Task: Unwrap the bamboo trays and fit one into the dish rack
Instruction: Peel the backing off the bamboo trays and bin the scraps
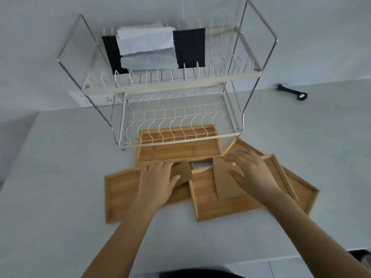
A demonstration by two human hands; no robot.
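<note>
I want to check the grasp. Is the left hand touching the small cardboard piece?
Touching. The head view shows the left hand with its fingers laid over the small cardboard piece, no gap visible, above the bamboo trays.

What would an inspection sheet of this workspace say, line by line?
Surface: pale grey countertop, bare around the work.
Job's things: two-tier wire dish rack; one bamboo tray partly under its lower tier; three more trays overlapping in front.
Clutter: cardboard pieces on the trays; folded cloths on the upper tier; black tool at the wall.
Fingers: left hand and right hand each rest on cardboard.
Cables: nothing seen.
Surroundings: white wall, socket strip.
</note>
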